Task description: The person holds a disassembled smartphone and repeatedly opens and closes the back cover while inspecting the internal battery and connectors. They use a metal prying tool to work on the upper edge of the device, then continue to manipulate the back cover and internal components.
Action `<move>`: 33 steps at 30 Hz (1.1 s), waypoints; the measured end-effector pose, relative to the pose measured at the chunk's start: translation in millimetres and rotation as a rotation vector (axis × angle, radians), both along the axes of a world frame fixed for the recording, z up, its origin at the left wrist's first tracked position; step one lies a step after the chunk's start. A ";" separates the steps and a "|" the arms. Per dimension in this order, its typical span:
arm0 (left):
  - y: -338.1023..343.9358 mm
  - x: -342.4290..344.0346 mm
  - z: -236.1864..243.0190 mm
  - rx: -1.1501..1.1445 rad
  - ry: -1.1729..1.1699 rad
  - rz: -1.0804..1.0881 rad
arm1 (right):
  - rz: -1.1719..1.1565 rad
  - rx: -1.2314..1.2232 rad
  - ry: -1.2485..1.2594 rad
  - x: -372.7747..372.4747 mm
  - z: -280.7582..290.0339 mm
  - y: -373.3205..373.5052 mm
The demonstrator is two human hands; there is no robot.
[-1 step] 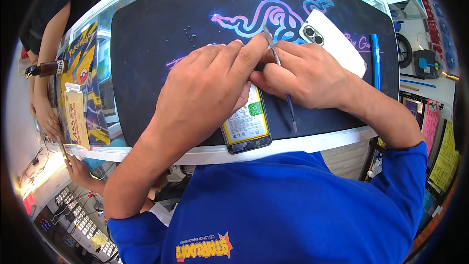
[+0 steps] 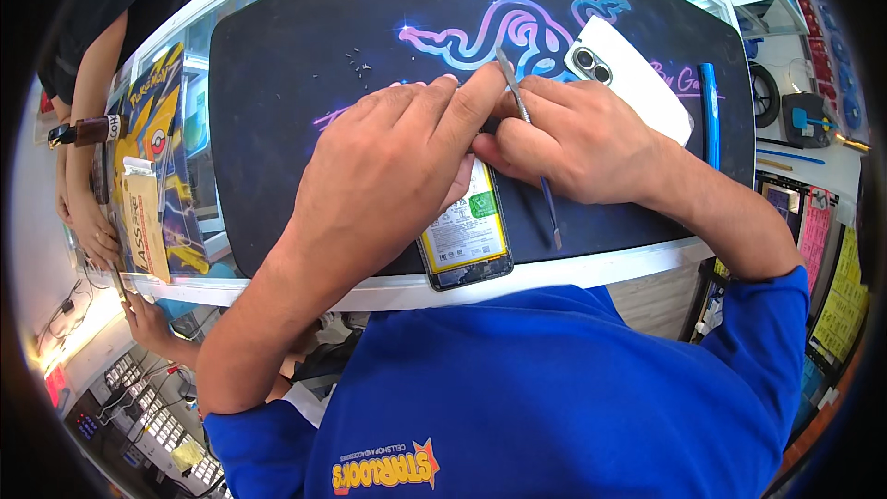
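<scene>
Opened phone (image 2: 467, 238) lies face down at 6 o'clock on the dark mat (image 2: 277, 111), lower end over the mat's near edge; back is off, battery with white label and a green patch shows; upper half is hidden under both hands.

Left hand (image 2: 388, 176) lies flat across the phone's top, palm down, fingers stretched toward 1 o'clock; fingers together, not curled round anything visible; it presses on the phone.

Right hand (image 2: 577, 143) sits just at 3 o'clock of the left, touching it at the fingertips; narrow pinch on a thin metal tool (image 2: 528, 120); the tool runs from 12 o'clock above the knuckles, through the fingers, down to 6 o'clock over the mat beside the phone; whether either tip touches the phone, cannot tell.

White back cover (image 2: 637, 83) with two camera holes lies at 1 o'clock of the right hand, partly under the wrist; blue stick (image 2: 710, 115) lies at 3 o'clock of the cover, near the mat's right edge; small screws (image 2: 356, 63) scattered at 11 o'clock of the left hand, well apart from the phone.

Yellow card packs (image 2: 152, 166) stand at 9 o'clock off the mat; another person's arm (image 2: 88, 111) rests beyond them at the left rim.
</scene>
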State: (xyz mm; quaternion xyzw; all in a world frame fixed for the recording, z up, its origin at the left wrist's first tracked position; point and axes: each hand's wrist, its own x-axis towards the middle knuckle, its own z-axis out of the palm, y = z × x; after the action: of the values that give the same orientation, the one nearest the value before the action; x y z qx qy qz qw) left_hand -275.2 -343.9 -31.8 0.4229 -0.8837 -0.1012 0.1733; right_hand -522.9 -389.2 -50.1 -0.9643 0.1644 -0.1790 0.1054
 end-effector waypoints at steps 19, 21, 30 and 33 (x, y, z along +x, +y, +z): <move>-3.0 -0.3 -6.3 -0.041 0.056 0.003 | -0.010 0.041 0.036 0.3 1.0 -2.4; -2.0 -0.3 -7.6 -0.053 0.067 0.004 | -0.010 0.038 0.036 0.5 1.0 -2.1; -1.8 -1.4 -7.6 -0.074 0.032 -0.003 | -0.008 0.053 0.038 1.0 0.4 -3.1; -2.5 -0.7 -4.8 -0.074 -0.010 -0.014 | -0.003 0.037 0.019 0.7 -1.1 -5.1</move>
State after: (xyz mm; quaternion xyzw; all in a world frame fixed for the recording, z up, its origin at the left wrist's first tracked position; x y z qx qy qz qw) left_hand -275.9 -346.3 -36.6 0.4105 -0.8906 -0.0676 0.1837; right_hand -522.2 -394.3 -51.2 -0.9635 0.1704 -0.1669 0.1213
